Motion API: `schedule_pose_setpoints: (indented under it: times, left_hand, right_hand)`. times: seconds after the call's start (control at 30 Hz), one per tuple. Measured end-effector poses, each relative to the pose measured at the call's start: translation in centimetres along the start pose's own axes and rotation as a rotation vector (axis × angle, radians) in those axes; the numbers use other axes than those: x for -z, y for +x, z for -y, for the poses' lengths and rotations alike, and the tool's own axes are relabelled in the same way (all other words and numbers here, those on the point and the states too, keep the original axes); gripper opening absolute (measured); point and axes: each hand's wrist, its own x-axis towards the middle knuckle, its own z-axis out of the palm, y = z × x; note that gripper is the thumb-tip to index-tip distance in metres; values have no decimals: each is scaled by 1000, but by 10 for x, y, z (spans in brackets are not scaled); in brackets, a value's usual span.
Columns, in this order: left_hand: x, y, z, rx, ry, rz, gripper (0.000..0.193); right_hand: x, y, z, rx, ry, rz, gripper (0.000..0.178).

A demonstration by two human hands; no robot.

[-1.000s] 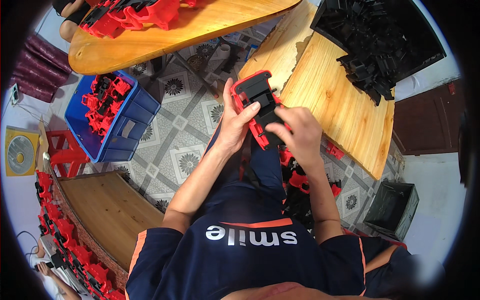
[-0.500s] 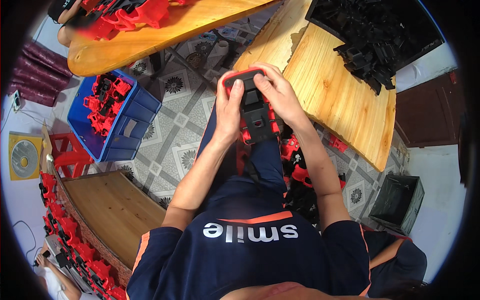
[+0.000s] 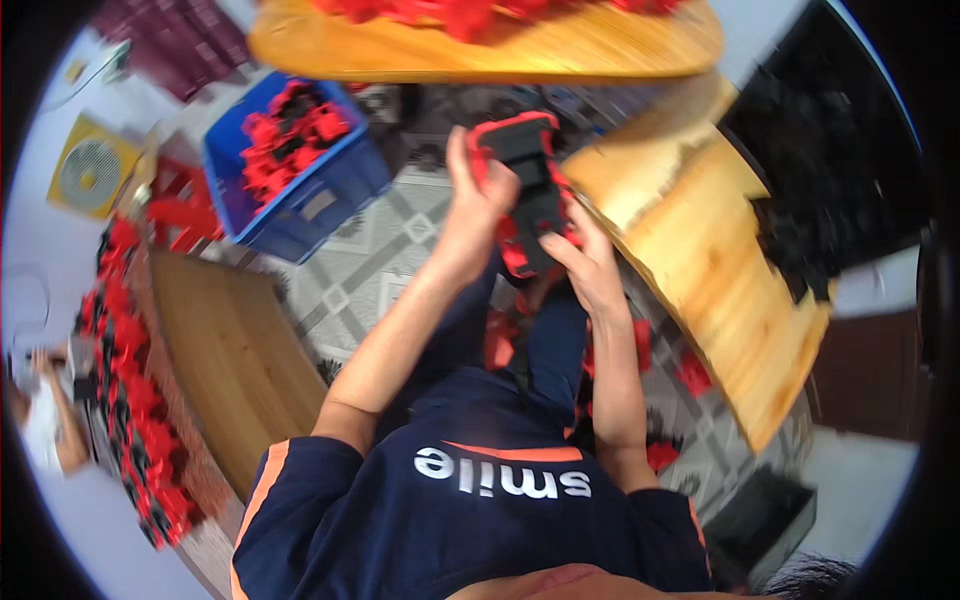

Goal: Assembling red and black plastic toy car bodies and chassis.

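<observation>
Both my hands hold a red-and-black plastic piece (image 3: pixel 530 165), long, with a black recessed face inside a red edge, like the body of a toy vehicle. It is held up in front of me, above my knees, tilted. My left hand (image 3: pixel 478 195) is closed round its left side, thumb bent over the black face. My right hand (image 3: pixel 588 265) grips the lower right side, thumb on the face near the lower end. The fingers beneath the piece are hidden. Below it, between my legs, are red parts (image 3: pixel 500 340), blurred.
A blue crate (image 3: pixel 350 205) of red and black pieces stands on the tiled floor at left. Ahead is a wooden table (image 3: pixel 480 62) with red parts. To the right, a wooden board (image 3: pixel 730 300) bears black parts (image 3: pixel 800 240). Another person (image 3: pixel 50 420) is at far left.
My right hand has slid from the top of the piece to its lower right side. The piece has tilted. The whole view has swung, shifting the crate and tables rightward.
</observation>
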Motion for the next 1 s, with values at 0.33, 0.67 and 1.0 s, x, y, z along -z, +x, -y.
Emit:
schedule_pose_setpoints:
  times: [0.33, 0.67, 1.0]
  left_hand:
    - [28, -55, -38, -397, 547, -29, 130]
    - [172, -80, -355, -1115, 419, -960, 78]
    - [313, -532, -483, -1254, 311, -2265, 69]
  right_hand:
    - [-44, -3, -16, 119, -64, 81, 76]
    - [-65, 53, -43, -46, -49, 258, 42]
    - [-13, 52, -101, -229, -105, 128, 33]
